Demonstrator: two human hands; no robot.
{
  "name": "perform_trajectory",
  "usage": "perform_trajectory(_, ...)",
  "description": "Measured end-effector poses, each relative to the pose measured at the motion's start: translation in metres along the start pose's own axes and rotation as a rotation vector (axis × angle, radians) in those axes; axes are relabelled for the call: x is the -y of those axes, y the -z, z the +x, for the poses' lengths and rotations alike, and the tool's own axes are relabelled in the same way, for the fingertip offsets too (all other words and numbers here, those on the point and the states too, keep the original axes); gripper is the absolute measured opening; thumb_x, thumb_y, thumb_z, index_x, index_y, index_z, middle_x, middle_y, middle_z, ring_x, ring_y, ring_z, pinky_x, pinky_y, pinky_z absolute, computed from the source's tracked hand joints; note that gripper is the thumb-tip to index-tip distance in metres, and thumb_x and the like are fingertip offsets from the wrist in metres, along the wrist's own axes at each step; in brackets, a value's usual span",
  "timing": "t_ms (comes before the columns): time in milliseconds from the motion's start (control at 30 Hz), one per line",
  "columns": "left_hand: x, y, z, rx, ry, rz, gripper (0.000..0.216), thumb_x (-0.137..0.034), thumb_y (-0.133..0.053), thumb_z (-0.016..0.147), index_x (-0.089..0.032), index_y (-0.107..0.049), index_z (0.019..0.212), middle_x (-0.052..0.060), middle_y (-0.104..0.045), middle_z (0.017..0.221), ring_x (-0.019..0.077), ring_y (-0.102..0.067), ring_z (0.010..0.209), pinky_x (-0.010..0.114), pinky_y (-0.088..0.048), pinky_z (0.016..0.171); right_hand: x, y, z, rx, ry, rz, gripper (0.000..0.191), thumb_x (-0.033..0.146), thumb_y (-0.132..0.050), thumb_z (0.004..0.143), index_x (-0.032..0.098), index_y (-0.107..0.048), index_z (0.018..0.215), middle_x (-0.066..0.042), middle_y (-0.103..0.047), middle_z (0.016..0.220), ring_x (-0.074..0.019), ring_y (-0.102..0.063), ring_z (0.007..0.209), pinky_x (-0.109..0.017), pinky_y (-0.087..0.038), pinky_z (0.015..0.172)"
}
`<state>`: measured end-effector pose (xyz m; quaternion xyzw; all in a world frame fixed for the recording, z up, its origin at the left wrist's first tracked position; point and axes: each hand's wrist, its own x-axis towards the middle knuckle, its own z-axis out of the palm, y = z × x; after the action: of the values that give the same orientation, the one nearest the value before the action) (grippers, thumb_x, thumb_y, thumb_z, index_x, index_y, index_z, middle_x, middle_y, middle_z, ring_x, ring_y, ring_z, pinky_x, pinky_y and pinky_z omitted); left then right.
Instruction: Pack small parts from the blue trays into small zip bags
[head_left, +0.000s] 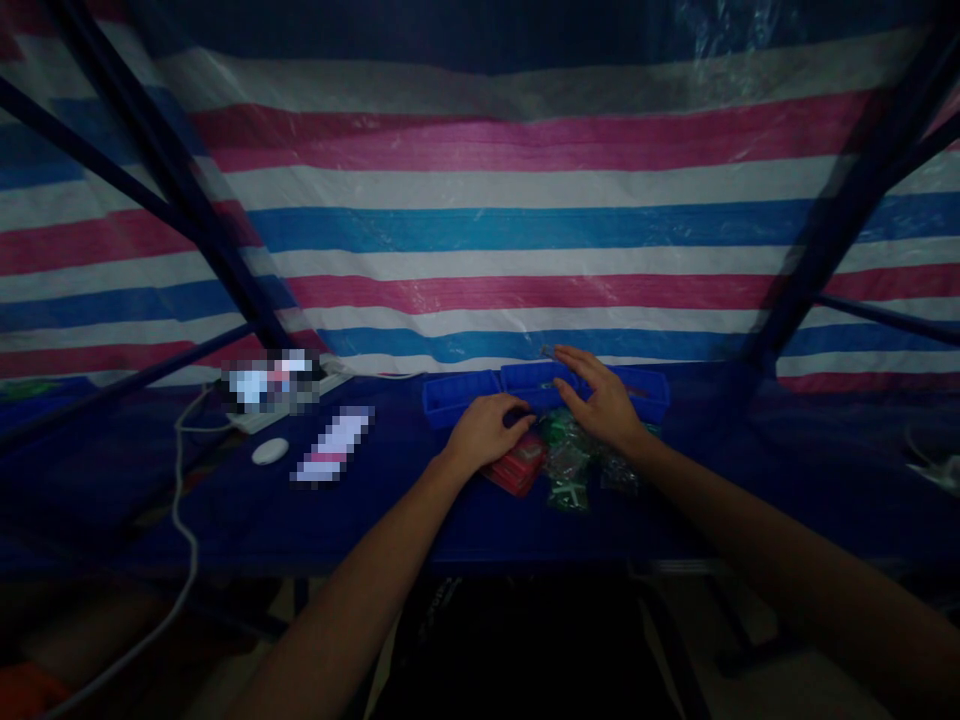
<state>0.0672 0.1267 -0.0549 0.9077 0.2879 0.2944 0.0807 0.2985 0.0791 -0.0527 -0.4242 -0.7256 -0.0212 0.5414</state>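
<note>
My left hand is over the front edge of a blue open bin, beside a stack of red packets. Its thumb and fingers curl together; anything between them is too dark to make out. My right hand reaches over the middle blue bin, fingers stretched and thumb apart. By its fingertips is a small shiny bit, too small to name. Below that hand lie clear plastic bags with green contents. A third blue bin is partly hidden behind the right hand.
On the blue table at left lie a phone with a lit screen, a round white object and a white power strip. A white cable hangs off the left side. Blue frame poles and a striped sheet stand behind.
</note>
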Motion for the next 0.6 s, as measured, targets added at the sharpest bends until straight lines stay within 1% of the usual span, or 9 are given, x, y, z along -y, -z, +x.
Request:
perform_trajectory(133,-0.007,0.003,-0.002,0.071,-0.086,0.013,0.027,-0.036,-0.062,0.097,-0.020,-0.075,0.115,0.008,-0.075,0.117,0.0238,-0.070,0.111,0.038,-0.053,0.102,-0.003,-0.002,-0.001,0.041,0.003,-0.039,0.055,0.028,-0.059,0.098,0.031,-0.048,0.152,-0.006,-0.048,0.158,-0.0289,-0.046,0.145,-0.054,-0.039,0.121)
perform_trajectory(267,-0.012,0.008,-0.003,0.126,-0.191,0.054,0.024,-0.037,-0.062,0.098,-0.021,-0.079,0.101,0.010,-0.071,0.128,0.0255,-0.065,0.121,0.041,-0.050,0.108,-0.003,-0.005,-0.003,0.071,0.000,-0.043,0.061,0.029,-0.061,0.097,0.032,-0.043,0.155,-0.006,-0.042,0.162,-0.0295,-0.041,0.149,-0.055,-0.036,0.124)
perform_trajectory(333,-0.014,0.009,-0.003,0.125,-0.209,0.061,0.025,-0.039,-0.061,0.098,-0.021,-0.078,0.098,0.010,-0.070,0.130,0.0265,-0.063,0.124,0.043,-0.049,0.109,-0.001,-0.006,-0.003,0.080,-0.005,-0.026,0.062,0.030,-0.061,0.097,0.033,-0.041,0.155,-0.005,-0.040,0.163,-0.0295,-0.039,0.150,-0.056,-0.036,0.124)
perform_trajectory(367,-0.014,0.009,-0.003,0.100,-0.195,0.051,0.025,-0.039,-0.061,0.098,-0.021,-0.077,0.101,0.010,-0.070,0.130,0.0266,-0.063,0.124,0.044,-0.049,0.110,0.000,-0.006,-0.003,0.084,-0.006,-0.013,0.062,0.030,-0.062,0.097,0.034,-0.041,0.155,-0.005,-0.040,0.163,-0.0292,-0.040,0.150,-0.056,-0.036,0.123)
perform_trajectory(433,-0.014,0.008,-0.003,-0.007,-0.110,-0.005,0.027,-0.038,-0.060,0.099,-0.021,-0.072,0.117,0.010,-0.069,0.130,0.0261,-0.064,0.123,0.045,-0.050,0.110,0.003,-0.006,-0.003,0.100,-0.004,0.020,0.060,0.031,-0.063,0.096,0.033,-0.044,0.154,-0.005,-0.043,0.162,-0.0286,-0.042,0.148,-0.056,-0.037,0.122)
perform_trajectory(467,-0.014,0.007,-0.002,-0.078,-0.048,-0.054,0.032,-0.036,-0.061,0.099,-0.021,-0.066,0.127,0.010,-0.069,0.131,0.0256,-0.065,0.122,0.045,-0.051,0.109,0.006,-0.006,-0.003,0.114,-0.002,0.043,0.058,0.032,-0.064,0.096,0.033,-0.047,0.152,-0.006,-0.045,0.160,-0.0283,-0.044,0.147,-0.055,-0.038,0.122)
perform_trajectory(533,-0.012,0.005,-0.001,-0.203,0.068,-0.186,0.051,-0.033,-0.063,0.098,-0.022,-0.050,0.146,0.012,-0.066,0.137,0.0250,-0.068,0.119,0.043,-0.056,0.104,0.011,-0.005,-0.004,0.160,0.002,0.103,0.050,0.034,-0.064,0.097,0.032,-0.055,0.146,-0.006,-0.052,0.155,-0.0274,-0.049,0.143,-0.053,-0.041,0.120)
perform_trajectory(567,-0.011,0.004,-0.001,-0.244,0.107,-0.257,0.058,-0.031,-0.065,0.097,-0.023,-0.043,0.151,0.012,-0.065,0.139,0.0247,-0.069,0.117,0.042,-0.057,0.101,0.014,-0.005,-0.004,0.192,0.003,0.138,0.047,0.035,-0.064,0.097,0.032,-0.058,0.143,-0.006,-0.056,0.152,-0.0270,-0.052,0.140,-0.053,-0.042,0.119)
perform_trajectory(600,-0.010,0.003,0.000,-0.270,0.131,-0.320,0.062,-0.030,-0.065,0.097,-0.024,-0.039,0.153,0.012,-0.065,0.139,0.0243,-0.071,0.115,0.042,-0.059,0.099,0.016,-0.006,-0.004,0.228,0.005,0.171,0.043,0.036,-0.064,0.097,0.032,-0.061,0.140,-0.006,-0.058,0.149,-0.0264,-0.054,0.138,-0.052,-0.044,0.117)
